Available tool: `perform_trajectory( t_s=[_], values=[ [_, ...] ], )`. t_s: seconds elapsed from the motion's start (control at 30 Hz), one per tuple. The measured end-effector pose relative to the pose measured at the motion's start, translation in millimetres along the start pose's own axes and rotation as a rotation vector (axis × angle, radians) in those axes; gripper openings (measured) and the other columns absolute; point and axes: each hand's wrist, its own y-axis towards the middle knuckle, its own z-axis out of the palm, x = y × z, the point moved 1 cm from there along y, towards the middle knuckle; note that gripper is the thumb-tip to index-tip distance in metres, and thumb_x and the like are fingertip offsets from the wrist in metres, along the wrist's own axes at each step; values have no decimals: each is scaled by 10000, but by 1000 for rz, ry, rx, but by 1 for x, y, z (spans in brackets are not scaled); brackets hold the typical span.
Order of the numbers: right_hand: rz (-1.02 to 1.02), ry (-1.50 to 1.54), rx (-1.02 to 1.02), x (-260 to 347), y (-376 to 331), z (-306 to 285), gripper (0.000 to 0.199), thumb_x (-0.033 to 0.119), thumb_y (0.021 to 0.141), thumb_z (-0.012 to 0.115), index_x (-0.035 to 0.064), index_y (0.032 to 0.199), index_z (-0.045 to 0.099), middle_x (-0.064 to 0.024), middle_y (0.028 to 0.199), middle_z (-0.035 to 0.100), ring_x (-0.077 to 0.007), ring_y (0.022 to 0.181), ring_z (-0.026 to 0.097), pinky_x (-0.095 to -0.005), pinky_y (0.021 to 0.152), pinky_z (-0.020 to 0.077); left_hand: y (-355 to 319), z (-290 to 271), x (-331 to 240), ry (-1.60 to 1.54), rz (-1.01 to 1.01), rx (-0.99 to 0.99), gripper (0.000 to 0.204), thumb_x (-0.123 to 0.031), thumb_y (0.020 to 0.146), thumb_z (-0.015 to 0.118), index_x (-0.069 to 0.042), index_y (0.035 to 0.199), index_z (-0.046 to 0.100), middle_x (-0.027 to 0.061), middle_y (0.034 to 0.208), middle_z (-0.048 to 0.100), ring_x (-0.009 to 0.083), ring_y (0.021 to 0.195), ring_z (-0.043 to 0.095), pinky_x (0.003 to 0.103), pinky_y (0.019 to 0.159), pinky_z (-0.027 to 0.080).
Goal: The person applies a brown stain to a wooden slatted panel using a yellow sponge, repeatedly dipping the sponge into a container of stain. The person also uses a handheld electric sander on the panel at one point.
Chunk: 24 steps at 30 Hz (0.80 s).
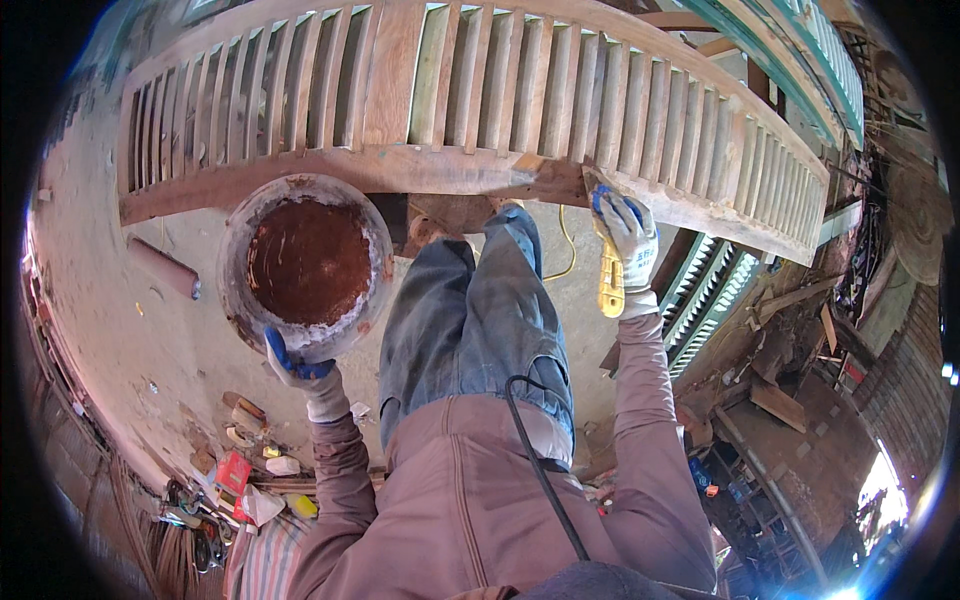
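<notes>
i see a long louvred wooden shutter point(480, 95) lying flat across the top of my view, its slats bare and pale, its near rail point(400, 172) reddish with patches of pale filler; the fisheye bends it and its left end fades into the dark rim. below it my own legs in blue jeans point(470, 320) stand on a dusty concrete floor point(140, 330). at the left, under the shutter's near rail, my left hand point(300, 372), in a white glove with blue fingertips, grips the near rim of a round metal bowl point(305, 262) holding rust-brown paste; the fingers curl over the rim, thumb inside. at the right my right hand point(628, 240), gloved the same, is closed around a yellow-handled scraper point(608, 278), whose blade end is pressed to the near rail of the shutter; the blade itself is hidden by the fingers. a black cable point(540, 460) runs up my torso. small scraps and tools point(250, 460) lie on the floor at lower left, too small to tell apart.
</notes>
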Motion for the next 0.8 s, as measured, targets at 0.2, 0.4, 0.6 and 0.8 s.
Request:
perform_trajectory(
  t_s=[0.2,0.4,0.6,0.8],
  values=[
    [-93,173,75,17,2,-17,394,187,696,762,188,1088,721,9,1125,699,-226,1072,632,-362,871,543,-6,-1,3,17,-19,-61,568,-339,997,568,56,1396,481,189,1405,517,322,1292,506,484,1113,391],
    [-153,277,2,83,44,-8,404,219,716,764,191,1116,712,1,1145,683,-226,1054,628,-372,843,529,-4,5,0,4,-59,-76,538,-244,969,615,60,1390,478,194,1384,529,314,1270,518,479,1100,406],
    [-126,194,22,114,66,31,357,226,753,739,197,1108,720,32,1198,672,-221,1085,592,-374,865,516,-3,8,-8,13,-12,-38,580,-330,988,556,44,1419,453,184,1429,490,317,1315,481,492,1132,370],
    [-229,235,119,119,55,28,375,223,768,706,211,1142,719,26,1169,676,-219,1097,598,-378,880,503,-15,-4,7,92,-141,-85,836,-633,971,464,71,1421,431,208,1414,500,327,1315,480,491,1119,374]
  ],
)
